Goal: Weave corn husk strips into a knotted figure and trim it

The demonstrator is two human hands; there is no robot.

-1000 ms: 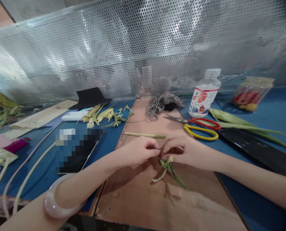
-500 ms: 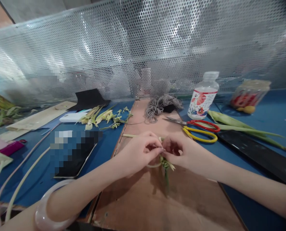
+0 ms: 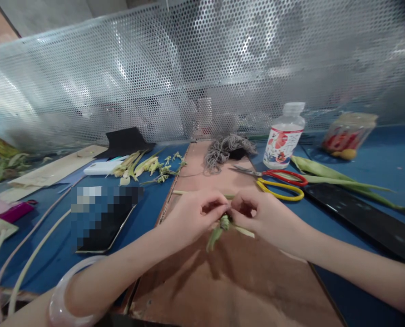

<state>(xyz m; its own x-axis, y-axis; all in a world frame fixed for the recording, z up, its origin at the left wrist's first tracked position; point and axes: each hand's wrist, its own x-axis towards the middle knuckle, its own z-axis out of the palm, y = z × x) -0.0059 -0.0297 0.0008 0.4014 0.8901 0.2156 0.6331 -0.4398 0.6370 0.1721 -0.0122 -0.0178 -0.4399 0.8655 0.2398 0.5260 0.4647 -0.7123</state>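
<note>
Both hands meet over the brown wooden board (image 3: 236, 281). My left hand (image 3: 202, 211), with a pale bangle (image 3: 61, 297) on its wrist, is pinched on a small green plant piece (image 3: 224, 222). Opposite it, my right hand (image 3: 260, 211) is closed on the same piece, fingertips touching those of the left. A green leafy end hangs down to the left, and a pale strip sticks out under the right fingers. The fingertips partly hide the plant. Behind the hands lies a pale green stem (image 3: 180, 192).
Scissors (image 3: 280, 181) with red and yellow handles lie beyond my right hand, near a bottle (image 3: 284, 141), a jar (image 3: 348, 136) and a black phone (image 3: 362, 222). Grey yarn (image 3: 219, 154) lies behind. Another phone (image 3: 110, 222) and plant scraps (image 3: 151, 165) are at left.
The plant piece has turned between my fingers: its leafy end, which hung straight down, now points down-left, and a pale strip shows at the right. Both hands have stayed nearly in place.
</note>
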